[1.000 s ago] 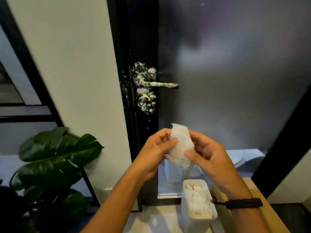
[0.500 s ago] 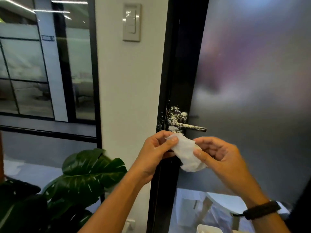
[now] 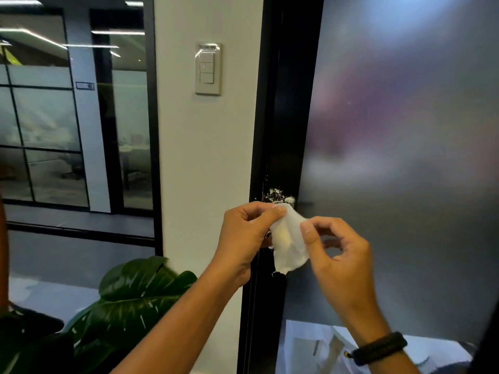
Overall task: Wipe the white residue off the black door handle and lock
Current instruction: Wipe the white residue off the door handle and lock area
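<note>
Fingers of left hand point(image 3: 244, 234) and right hand point(image 3: 337, 255) pinch white wipe point(image 3: 289, 242) between them, just before black door frame point(image 3: 280, 147); residue-speckled lock point(image 3: 278, 197) just above wipe; handle hidden.

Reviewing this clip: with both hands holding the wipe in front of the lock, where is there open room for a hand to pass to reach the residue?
Open: the frosted glass to the right of the residue, and the black frame above it. Crowded: directly in front, where the left hand and right hand pinch the wipe, hiding the handle. The plant fills the lower left.
</note>
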The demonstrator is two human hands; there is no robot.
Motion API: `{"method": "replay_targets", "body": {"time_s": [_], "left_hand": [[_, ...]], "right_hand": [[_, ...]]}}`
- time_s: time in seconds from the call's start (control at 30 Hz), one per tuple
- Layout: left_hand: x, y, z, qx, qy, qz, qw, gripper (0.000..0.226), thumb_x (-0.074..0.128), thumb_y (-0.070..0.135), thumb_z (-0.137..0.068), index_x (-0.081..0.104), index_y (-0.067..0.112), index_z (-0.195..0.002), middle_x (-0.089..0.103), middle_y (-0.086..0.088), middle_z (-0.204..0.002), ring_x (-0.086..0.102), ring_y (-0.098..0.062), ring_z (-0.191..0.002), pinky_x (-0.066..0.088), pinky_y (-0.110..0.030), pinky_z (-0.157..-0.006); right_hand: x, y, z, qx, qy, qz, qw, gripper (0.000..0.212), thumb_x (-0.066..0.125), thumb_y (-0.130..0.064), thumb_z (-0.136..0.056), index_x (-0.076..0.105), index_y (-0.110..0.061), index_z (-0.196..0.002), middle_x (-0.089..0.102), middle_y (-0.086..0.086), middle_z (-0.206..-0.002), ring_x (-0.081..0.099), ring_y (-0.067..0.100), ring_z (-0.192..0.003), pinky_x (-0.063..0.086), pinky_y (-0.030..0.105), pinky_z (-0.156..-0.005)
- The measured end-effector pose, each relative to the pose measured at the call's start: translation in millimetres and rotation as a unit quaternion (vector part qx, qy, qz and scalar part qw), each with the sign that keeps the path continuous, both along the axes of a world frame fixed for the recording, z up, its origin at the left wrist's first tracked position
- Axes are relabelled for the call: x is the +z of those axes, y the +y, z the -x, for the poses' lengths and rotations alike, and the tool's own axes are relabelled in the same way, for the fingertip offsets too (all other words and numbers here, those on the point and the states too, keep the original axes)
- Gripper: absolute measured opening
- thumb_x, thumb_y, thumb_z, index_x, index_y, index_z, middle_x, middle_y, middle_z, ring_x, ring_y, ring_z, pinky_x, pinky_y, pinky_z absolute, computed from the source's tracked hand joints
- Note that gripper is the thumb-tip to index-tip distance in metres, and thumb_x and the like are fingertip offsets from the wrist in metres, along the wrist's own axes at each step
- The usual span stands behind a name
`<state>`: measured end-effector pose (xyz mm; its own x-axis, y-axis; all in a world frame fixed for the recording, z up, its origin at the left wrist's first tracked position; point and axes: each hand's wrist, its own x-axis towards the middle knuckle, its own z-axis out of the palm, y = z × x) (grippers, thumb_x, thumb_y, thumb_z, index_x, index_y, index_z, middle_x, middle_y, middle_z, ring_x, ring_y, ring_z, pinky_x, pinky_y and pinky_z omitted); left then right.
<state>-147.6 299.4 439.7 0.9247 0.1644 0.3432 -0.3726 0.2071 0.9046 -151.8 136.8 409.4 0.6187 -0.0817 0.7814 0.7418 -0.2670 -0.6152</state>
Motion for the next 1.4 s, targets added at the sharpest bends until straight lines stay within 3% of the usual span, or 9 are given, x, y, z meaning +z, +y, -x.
{"method": "replay_targets", "body": {"time_s": [0.2, 0.37, 0.6, 0.73, 0.9, 0.97, 1.07, 1.23, 1.4], "left_hand": [[7, 18, -3, -0.026, 0.016, -0.105, 0.994, 0.01, 0.075, 0.023, -0.099, 0.081, 0.018, -0.095, 0.08, -0.002, -0.102, 0.074, -0.017, -0.1, 0.061, -0.022, -0.076], [6, 22, -8, -0.018, 0.006, -0.157, 0.987, 0.014, 0.067, 0.031, -0.105, 0.074, 0.021, -0.099, 0.075, -0.01, -0.111, 0.069, -0.023, -0.105, 0.059, -0.037, -0.087], [-1, 23, -12, 0.053, -0.087, -0.188, 0.977, 0.014, 0.071, 0.028, -0.102, 0.077, 0.018, -0.109, 0.078, 0.003, -0.103, 0.074, -0.009, -0.095, 0.058, -0.017, -0.07], [2, 32, -14, 0.063, -0.104, -0.213, 0.969, 0.011, 0.074, 0.025, -0.101, 0.082, 0.017, -0.102, 0.078, 0.006, -0.092, 0.073, -0.005, -0.085, 0.055, -0.014, -0.066], [6, 40, -16, 0.041, -0.058, -0.211, 0.975, 0.016, 0.073, 0.026, -0.101, 0.083, 0.019, -0.092, 0.078, 0.006, -0.084, 0.069, -0.001, -0.076, 0.051, -0.012, -0.062], [6, 38, -17, 0.029, -0.061, -0.219, 0.973, 0.015, 0.072, 0.029, -0.102, 0.083, 0.021, -0.096, 0.078, 0.01, -0.083, 0.071, -0.001, -0.077, 0.052, -0.011, -0.062], [7, 37, -19, 0.019, -0.083, -0.257, 0.963, 0.01, 0.071, 0.032, -0.102, 0.08, 0.028, -0.101, 0.079, 0.01, -0.093, 0.074, -0.001, -0.086, 0.055, -0.012, -0.067], [22, 52, -24, 0.018, -0.106, -0.337, 0.935, 0.018, 0.064, 0.031, -0.107, 0.08, 0.023, -0.106, 0.077, 0.005, -0.099, 0.071, -0.007, -0.089, 0.057, -0.017, -0.071], [33, 64, -31, 0.005, -0.108, -0.378, 0.92, 0.017, 0.065, 0.031, -0.106, 0.08, 0.023, -0.103, 0.075, 0.008, -0.094, 0.07, -0.007, -0.084, 0.055, -0.018, -0.071]], "right_hand": [[13, -12, -12, 0.089, 0.088, -0.063, 0.99, 0.018, 0.062, -0.029, -0.098, 0.075, -0.017, -0.097, 0.077, -0.005, -0.089, 0.071, 0.006, -0.081, 0.058, 0.02, -0.068], [15, -14, -19, 0.102, 0.133, -0.056, 0.984, 0.019, 0.06, -0.028, -0.102, 0.074, -0.016, -0.104, 0.08, -0.004, -0.093, 0.075, 0.011, -0.083, 0.06, 0.022, -0.068], [5, 10, -14, 0.092, 0.113, -0.051, 0.988, 0.028, 0.07, -0.044, -0.09, 0.073, -0.021, -0.107, 0.078, -0.004, -0.097, 0.075, 0.015, -0.086, 0.063, 0.028, -0.071], [7, 9, -24, 0.078, 0.117, -0.005, 0.99, 0.005, 0.074, -0.017, -0.096, 0.074, -0.022, -0.099, 0.078, -0.004, -0.092, 0.076, 0.014, -0.085, 0.064, 0.029, -0.072], [7, 8, -32, 0.031, 0.115, -0.045, 0.992, 0.023, 0.063, -0.001, -0.098, 0.071, -0.022, -0.105, 0.074, -0.006, -0.094, 0.071, 0.009, -0.088, 0.057, 0.018, -0.067], [4, 16, -31, 0.05, 0.122, -0.065, 0.989, 0.014, 0.067, -0.019, -0.101, 0.069, -0.024, -0.114, 0.073, -0.006, -0.098, 0.071, 0.011, -0.09, 0.059, 0.022, -0.069], [2, 24, -31, 0.072, 0.141, 0.0, 0.987, 0.026, 0.072, -0.042, -0.096, 0.07, -0.027, -0.116, 0.077, -0.006, -0.101, 0.075, 0.012, -0.092, 0.064, 0.031, -0.074], [5, 15, -36, 0.119, 0.173, 0.057, 0.976, 0.014, 0.067, -0.013, -0.101, 0.077, -0.022, -0.105, 0.081, -0.004, -0.097, 0.077, 0.015, -0.093, 0.065, 0.034, -0.083], [1, 6, -34, 0.206, 0.219, 0.066, 0.952, 0.014, 0.063, -0.017, -0.102, 0.076, -0.016, -0.105, 0.081, 0.001, -0.102, 0.077, 0.021, -0.099, 0.062, 0.033, -0.087]]}}
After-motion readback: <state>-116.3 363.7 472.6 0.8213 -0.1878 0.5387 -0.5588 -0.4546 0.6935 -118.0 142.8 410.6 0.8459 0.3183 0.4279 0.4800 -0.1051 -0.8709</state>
